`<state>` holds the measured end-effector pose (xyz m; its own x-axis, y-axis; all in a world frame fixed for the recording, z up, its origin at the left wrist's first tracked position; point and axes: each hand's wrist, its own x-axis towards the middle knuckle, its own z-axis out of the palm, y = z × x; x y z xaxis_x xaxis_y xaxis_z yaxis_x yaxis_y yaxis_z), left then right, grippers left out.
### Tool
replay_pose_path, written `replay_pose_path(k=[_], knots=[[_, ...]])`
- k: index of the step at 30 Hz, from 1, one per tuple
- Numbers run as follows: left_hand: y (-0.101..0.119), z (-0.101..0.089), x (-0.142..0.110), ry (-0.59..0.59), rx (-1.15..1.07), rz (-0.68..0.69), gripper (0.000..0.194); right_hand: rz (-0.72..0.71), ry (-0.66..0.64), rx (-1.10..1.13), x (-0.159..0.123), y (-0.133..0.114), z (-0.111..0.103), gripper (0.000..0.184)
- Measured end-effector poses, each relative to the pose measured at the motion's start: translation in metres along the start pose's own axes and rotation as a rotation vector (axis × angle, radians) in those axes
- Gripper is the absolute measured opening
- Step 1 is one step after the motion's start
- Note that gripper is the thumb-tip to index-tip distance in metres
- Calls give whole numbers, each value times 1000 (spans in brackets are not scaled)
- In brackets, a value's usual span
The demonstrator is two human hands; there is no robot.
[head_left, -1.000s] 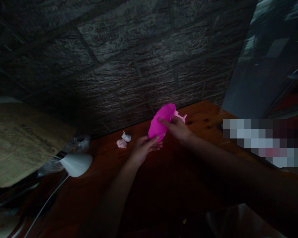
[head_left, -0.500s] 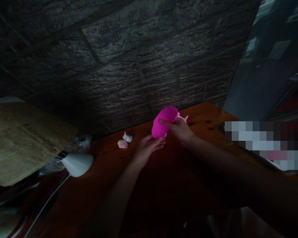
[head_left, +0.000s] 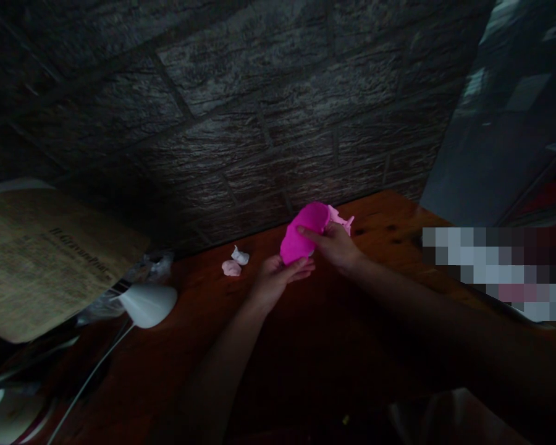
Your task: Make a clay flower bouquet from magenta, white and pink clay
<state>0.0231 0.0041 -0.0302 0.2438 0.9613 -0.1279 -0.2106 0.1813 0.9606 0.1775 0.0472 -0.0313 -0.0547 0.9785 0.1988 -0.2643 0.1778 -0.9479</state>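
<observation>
Between my hands is a flattened, rounded piece of magenta modelling clay [head_left: 301,232], held above the wooden table. My left hand [head_left: 280,275] grips its lower left edge, thumb on the near face and fingers beneath. My right hand [head_left: 337,247] pinches the right side, its thumb lying across the face; its other fingers are hidden behind. Just beyond the right hand, a paler pink ragged piece [head_left: 340,217] shows, partly covered by the hand and the clay. To the left on the table lie a light pink lump [head_left: 231,267] and a white lump [head_left: 241,256], side by side.
A stone-block wall [head_left: 259,117] rises behind the wooden table [head_left: 194,296]. At left stand a white cone-shaped object [head_left: 151,305] with a cable, crumpled clear plastic [head_left: 160,269] and a printed brown paper bag [head_left: 41,259]. A blurred-out patch covers the right edge.
The magenta clay has shifted slightly down and left and looks a little longer. More of the pale pink piece shows behind my right hand. The view has turned slightly.
</observation>
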Motion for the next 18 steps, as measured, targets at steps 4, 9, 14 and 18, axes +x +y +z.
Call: replay_pose_path(k=[4,9,14,18], knots=[[0,1,-1,-4,-23,32,34,30,14,-1,-2,-3,2,37],[4,-5,2,131,-11,179,39,4,-135,-115,-7,-2,5,37],[4,-11,5,87,33,258,41,-19,-231,-220,-8,-5,3,37],[4,-9,4,132,10,215,43,-107,-153,-138,-5,-13,2,37]])
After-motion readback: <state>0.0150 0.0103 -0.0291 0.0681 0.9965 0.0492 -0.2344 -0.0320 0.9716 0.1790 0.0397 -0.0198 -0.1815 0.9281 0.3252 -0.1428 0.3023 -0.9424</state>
